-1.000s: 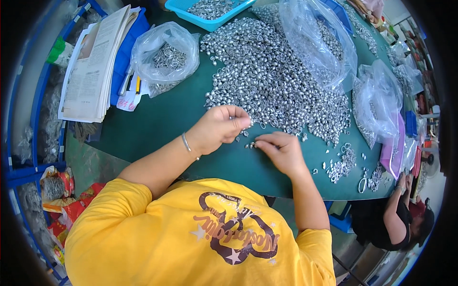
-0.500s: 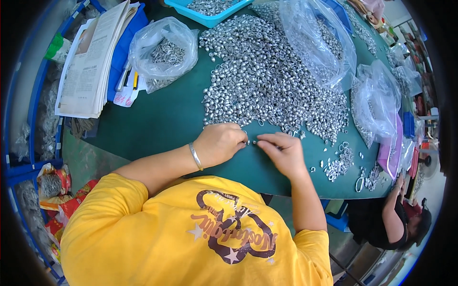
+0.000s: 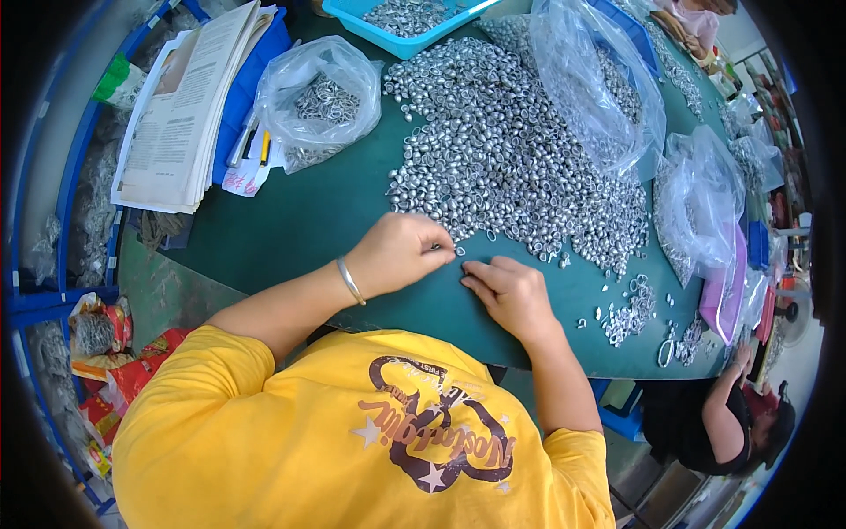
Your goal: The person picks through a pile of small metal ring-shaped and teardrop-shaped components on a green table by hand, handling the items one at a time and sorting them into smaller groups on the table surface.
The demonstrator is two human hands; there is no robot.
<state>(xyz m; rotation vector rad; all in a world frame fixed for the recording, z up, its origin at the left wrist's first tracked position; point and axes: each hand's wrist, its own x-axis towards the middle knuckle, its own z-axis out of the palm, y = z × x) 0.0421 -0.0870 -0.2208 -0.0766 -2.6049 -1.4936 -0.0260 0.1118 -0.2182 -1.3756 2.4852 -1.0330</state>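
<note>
My left hand (image 3: 401, 254), a silver bangle (image 3: 351, 281) on its wrist, is closed in a pinch at the near edge of a heap of small silver metal pieces (image 3: 520, 150). A bit of silver metal shows between its thumb and forefinger. A small ring-shaped piece (image 3: 460, 251) is right by the fingertips; I cannot tell whether they touch it. To the right and slightly nearer, my right hand (image 3: 511, 295) rests low over the green table (image 3: 423, 309), its fingers drawn together. Whatever those fingers hold, if anything, is hidden.
Clear plastic bags of metal parts stand left (image 3: 322, 106) and right (image 3: 696, 207) of the heap. A light-blue tray (image 3: 405, 42) is behind it. Smaller piles (image 3: 630, 313) lie at right. Papers (image 3: 185, 115) rest by a blue bin at left. A co-worker (image 3: 714, 419) sits at far right.
My hands have moved apart: the left a little toward the heap, the right slightly nearer to me. The small pieces that showed between the fingertips are no longer there. The whole view has shifted slightly.
</note>
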